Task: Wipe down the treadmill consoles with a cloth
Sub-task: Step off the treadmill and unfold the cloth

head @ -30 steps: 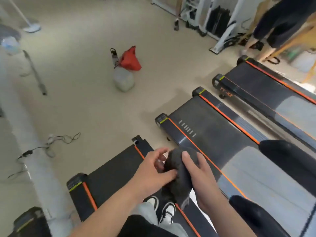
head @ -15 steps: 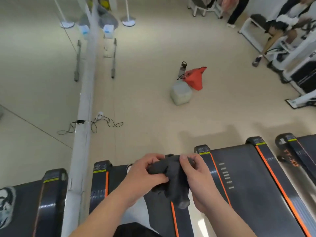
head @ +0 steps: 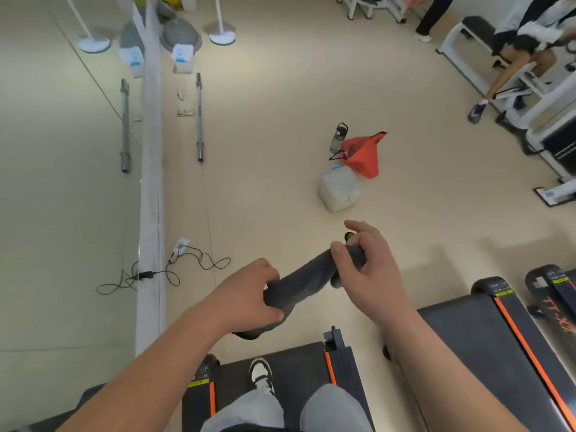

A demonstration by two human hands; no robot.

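Observation:
A dark grey cloth [head: 304, 280] is stretched between my two hands in front of me. My left hand [head: 249, 299] grips its lower end and my right hand [head: 369, 266] grips its upper end, fingers curled round it. Below them lies the black treadmill belt [head: 299, 366] with orange side stripes that I stand on, my shoe and grey trouser legs on it. A second treadmill [head: 486, 332] lies to the right. No treadmill console is in view.
A mirror wall base [head: 151, 182] runs down the left, with a cable and power adapter [head: 174, 266] on the floor beside it and a barbell [head: 199, 116] farther back. A red bag [head: 363, 154], bottle and white jug [head: 339, 190] sit mid-floor. People use gym machines at the far right.
The view has swung from the treadmill decks towards the open floor. My hands have moved apart, pulling the bunched cloth out into a stretched strip.

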